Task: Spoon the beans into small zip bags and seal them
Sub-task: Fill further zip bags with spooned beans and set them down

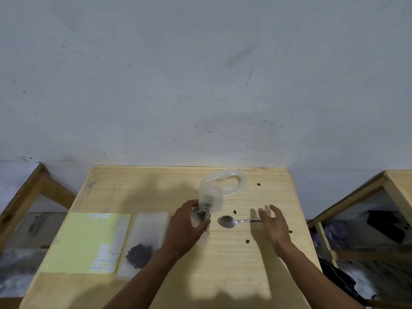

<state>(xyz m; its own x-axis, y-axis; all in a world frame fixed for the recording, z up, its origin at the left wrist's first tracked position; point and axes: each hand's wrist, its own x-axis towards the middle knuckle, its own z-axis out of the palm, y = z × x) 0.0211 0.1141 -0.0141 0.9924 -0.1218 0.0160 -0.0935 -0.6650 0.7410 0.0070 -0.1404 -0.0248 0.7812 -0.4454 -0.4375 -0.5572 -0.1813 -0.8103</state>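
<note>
My left hand grips a small clear zip bag with dark beans in its lower part, held upright above the wooden table. A metal spoon lies on the table just right of the bag, bowl to the left. My right hand hovers over the spoon's handle end with fingers spread and holds nothing. A filled zip bag with a clump of dark beans lies flat left of my left arm. A large crumpled clear plastic bag sits behind the held bag.
A pale yellow sheet with white labels lies at the table's left. Several loose beans are scattered on the right part of the table. Wooden frames stand on both sides, a grey wall behind.
</note>
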